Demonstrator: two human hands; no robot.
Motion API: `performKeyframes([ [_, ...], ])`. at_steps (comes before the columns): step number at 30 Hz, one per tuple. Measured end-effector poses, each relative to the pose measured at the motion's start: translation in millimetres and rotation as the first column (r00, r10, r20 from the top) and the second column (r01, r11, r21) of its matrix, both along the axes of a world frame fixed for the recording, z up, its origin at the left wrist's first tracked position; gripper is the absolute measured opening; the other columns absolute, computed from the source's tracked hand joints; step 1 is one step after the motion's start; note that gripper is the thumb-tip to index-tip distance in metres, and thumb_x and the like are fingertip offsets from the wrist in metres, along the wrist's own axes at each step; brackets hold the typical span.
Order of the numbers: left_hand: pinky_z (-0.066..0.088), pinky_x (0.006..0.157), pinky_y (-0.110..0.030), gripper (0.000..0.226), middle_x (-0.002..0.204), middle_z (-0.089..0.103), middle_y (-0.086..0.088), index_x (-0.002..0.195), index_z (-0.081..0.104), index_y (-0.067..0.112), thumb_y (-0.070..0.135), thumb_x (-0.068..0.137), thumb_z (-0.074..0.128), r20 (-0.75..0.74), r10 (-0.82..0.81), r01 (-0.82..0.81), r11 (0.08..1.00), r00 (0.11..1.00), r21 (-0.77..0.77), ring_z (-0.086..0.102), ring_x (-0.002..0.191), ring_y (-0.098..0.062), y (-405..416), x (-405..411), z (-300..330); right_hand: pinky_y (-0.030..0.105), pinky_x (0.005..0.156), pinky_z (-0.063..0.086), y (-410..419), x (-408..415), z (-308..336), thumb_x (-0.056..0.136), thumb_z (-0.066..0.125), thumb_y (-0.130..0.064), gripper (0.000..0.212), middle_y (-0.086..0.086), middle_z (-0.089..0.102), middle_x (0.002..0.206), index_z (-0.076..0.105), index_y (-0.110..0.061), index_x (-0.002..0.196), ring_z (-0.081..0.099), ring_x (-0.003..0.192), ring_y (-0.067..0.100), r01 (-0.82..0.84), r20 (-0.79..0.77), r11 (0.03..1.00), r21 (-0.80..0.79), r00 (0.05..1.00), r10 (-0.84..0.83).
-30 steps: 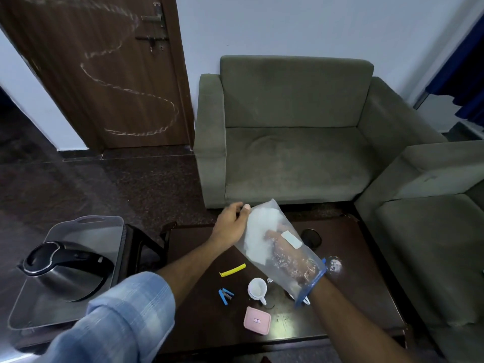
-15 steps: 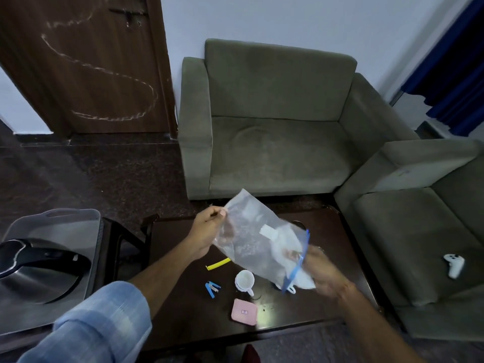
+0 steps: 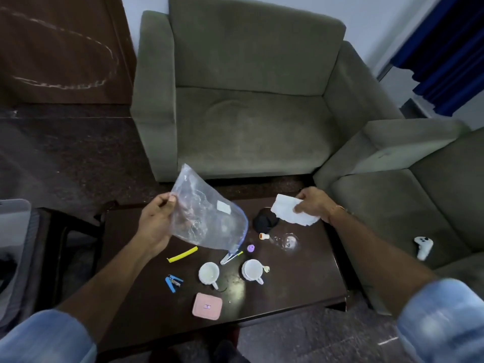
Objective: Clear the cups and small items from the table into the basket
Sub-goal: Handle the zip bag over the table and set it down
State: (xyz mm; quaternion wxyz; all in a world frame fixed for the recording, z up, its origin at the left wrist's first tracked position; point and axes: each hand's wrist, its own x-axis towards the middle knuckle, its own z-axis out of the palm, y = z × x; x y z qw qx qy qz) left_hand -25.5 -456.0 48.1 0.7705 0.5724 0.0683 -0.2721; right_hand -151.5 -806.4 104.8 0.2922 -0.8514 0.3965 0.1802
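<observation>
My left hand [image 3: 156, 224] pinches the closed end of a clear zip bag [image 3: 207, 216] held above the dark wooden table [image 3: 301, 289]. My right hand [image 3: 313, 204] grips a white crumpled tissue [image 3: 290, 213] over the table's far right corner. On the table stand two white cups [image 3: 208, 273] [image 3: 252, 269], with a pink case [image 3: 207, 306], a blue stapler [image 3: 173, 282], a yellow clip [image 3: 182, 254], a purple cap [image 3: 251, 248], a small orange-tipped piece [image 3: 264, 236], a glass lid [image 3: 286, 241] and a black round object [image 3: 265, 223].
A green sofa [image 3: 248, 100] stands behind the table and a second green seat [image 3: 419, 195] to the right, with a white game controller [image 3: 422, 247] on it. A grey tray edge [image 3: 13, 231] shows at the far left. A brown door [image 3: 60, 48] is at the back left.
My right hand has come out of the zip bag with the white tissue and moved right. The bag now hangs empty from my left hand. The view has tilted down.
</observation>
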Motion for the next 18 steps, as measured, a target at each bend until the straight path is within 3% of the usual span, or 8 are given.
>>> performKeyframes([
  [2,0.061,0.064,-0.034,0.012,0.093,0.073,-0.004,0.097,0.063,0.014,0.023,0.097,0.055,-0.012,0.012,-0.012,1.0,1.0,-0.002,0.072,0.079,-0.015,-10.5,0.0,-7.4,0.024,0.066,0.048,-14.2,14.3,-17.1,0.077,0.07,-0.007,0.014,0.013,0.072,0.102,0.069,-0.017,0.087,0.066,0.084,0.021,-0.041,-0.043,0.999,-0.032,0.998,0.039],
  [7,0.061,0.071,-0.035,0.012,0.095,0.072,-0.005,0.098,0.061,0.014,0.022,0.098,0.052,-0.038,0.018,-0.019,1.0,0.999,-0.022,0.071,0.081,-0.015,-36.0,-5.6,-31.1,0.03,0.072,0.056,-33.7,38.3,-64.3,0.08,0.059,-0.006,0.037,0.018,0.068,0.114,0.072,-0.013,0.113,0.068,0.097,0.032,-0.166,-0.167,0.984,-0.07,0.974,0.152],
  [10,0.061,0.07,-0.034,0.014,0.096,0.072,-0.004,0.1,0.062,0.014,0.021,0.099,0.05,-0.049,0.006,-0.008,0.999,0.999,-0.037,0.072,0.083,-0.015,-51.6,-10.5,-44.0,0.037,0.083,0.058,-38.6,46.1,-91.9,0.078,0.061,-0.003,0.04,0.02,0.068,0.117,0.07,-0.008,0.116,0.068,0.097,0.03,-0.227,-0.228,0.969,-0.095,0.953,0.2],
  [18,0.06,0.077,-0.038,0.013,0.097,0.072,-0.004,0.099,0.063,0.016,0.021,0.099,0.051,-0.049,-0.032,0.029,0.998,0.998,-0.052,0.07,0.085,-0.016,-100.0,-21.5,-65.2,0.045,0.087,0.057,-42.7,64.0,-139.7,0.074,0.076,-0.007,0.051,0.02,0.055,0.131,0.061,0.0,0.122,0.064,0.108,0.037,-0.336,-0.368,0.936,-0.109,0.888,0.276],
])
